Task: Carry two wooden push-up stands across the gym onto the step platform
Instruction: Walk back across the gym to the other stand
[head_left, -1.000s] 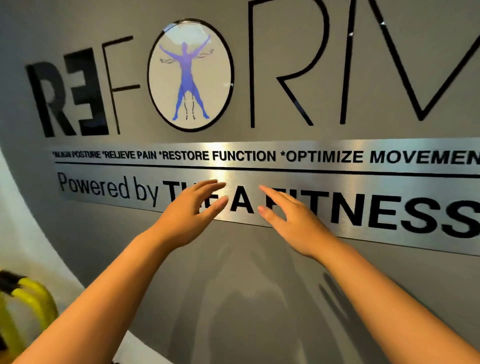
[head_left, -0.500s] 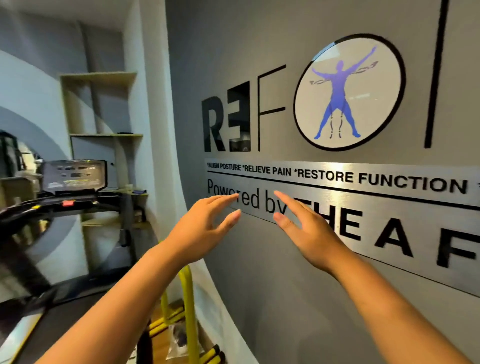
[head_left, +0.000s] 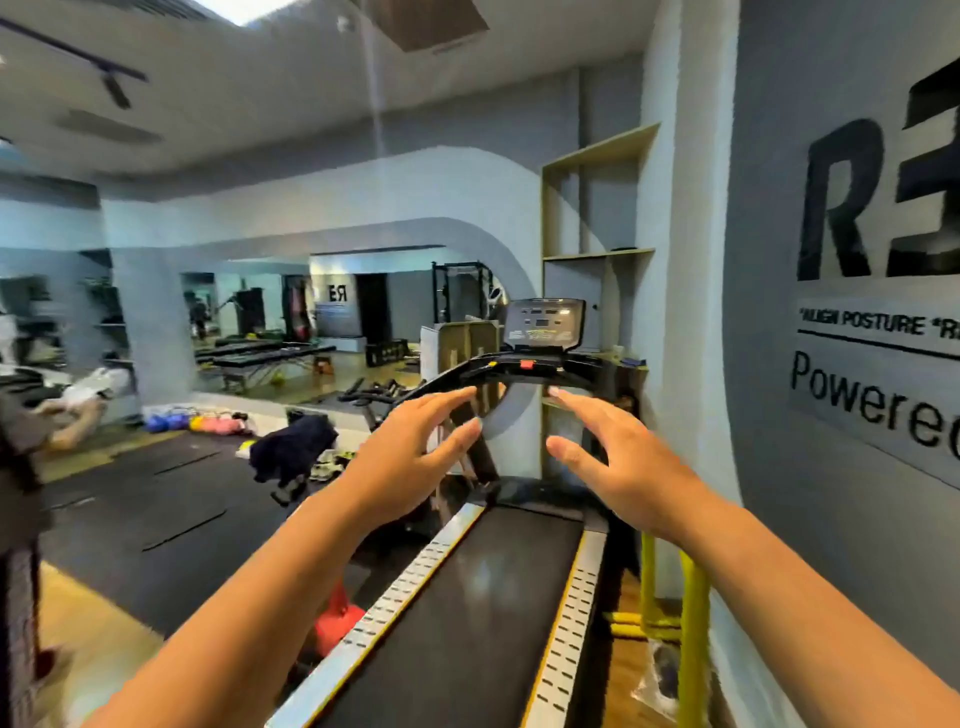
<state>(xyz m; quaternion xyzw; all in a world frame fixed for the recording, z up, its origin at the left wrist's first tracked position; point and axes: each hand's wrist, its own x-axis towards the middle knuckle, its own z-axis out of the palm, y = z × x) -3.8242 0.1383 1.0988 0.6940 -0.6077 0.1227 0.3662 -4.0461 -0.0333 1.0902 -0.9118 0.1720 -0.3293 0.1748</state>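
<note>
Treadmill (head_left: 467, 597) below; both hands' fingers (head_left: 582, 410) hold nothing.

Both bare arms are reaching out in front of the person, converging toward twelve o'clock. The left hand (head_left: 410, 462) is angling toward one o'clock, fingers straight and slightly spread, thumb below them. The right hand (head_left: 621, 460) is angling toward eleven o'clock, fingers loosely extended, thumb apart. The hands are holding nothing and are near each other without touching.
</note>
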